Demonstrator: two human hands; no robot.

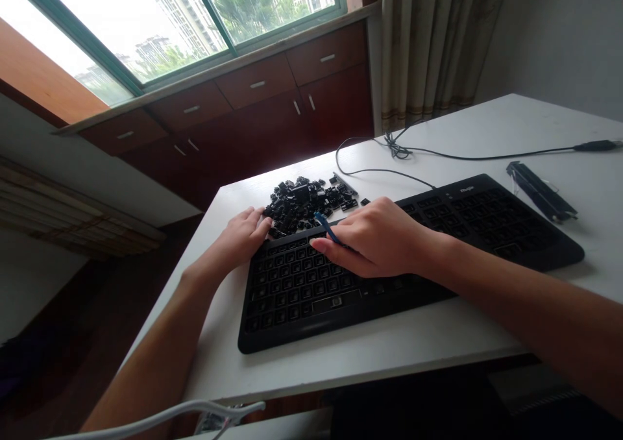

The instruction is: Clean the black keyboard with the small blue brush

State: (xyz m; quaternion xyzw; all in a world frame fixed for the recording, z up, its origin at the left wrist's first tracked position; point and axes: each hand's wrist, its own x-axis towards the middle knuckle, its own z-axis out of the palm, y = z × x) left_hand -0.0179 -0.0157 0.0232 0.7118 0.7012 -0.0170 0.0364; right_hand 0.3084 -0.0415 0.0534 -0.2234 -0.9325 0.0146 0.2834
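A black keyboard (292,326) lies on the white table, its keycaps off and rows of square sockets showing. My right hand (384,239) is over its middle, closed round a thin blue stick-like tool (328,228). One end of the tool points up and away; its other end is hidden by the hand, so I cannot make out its kind. Behind the keyboard's left half is a heap of loose black keycaps (296,200). At the left edge of that heap rests my left hand (243,235), fingers stretched out and thumb apart, close to the keyboard's upper left corner.
A black cable (477,158) runs from the keyboard across the table (272,375), with a bundled knot. On the right lies a long dark strip-like object (540,190). A white curved bar (195,406) crosses the near left. Cabinets (263,122) stand beneath the window.
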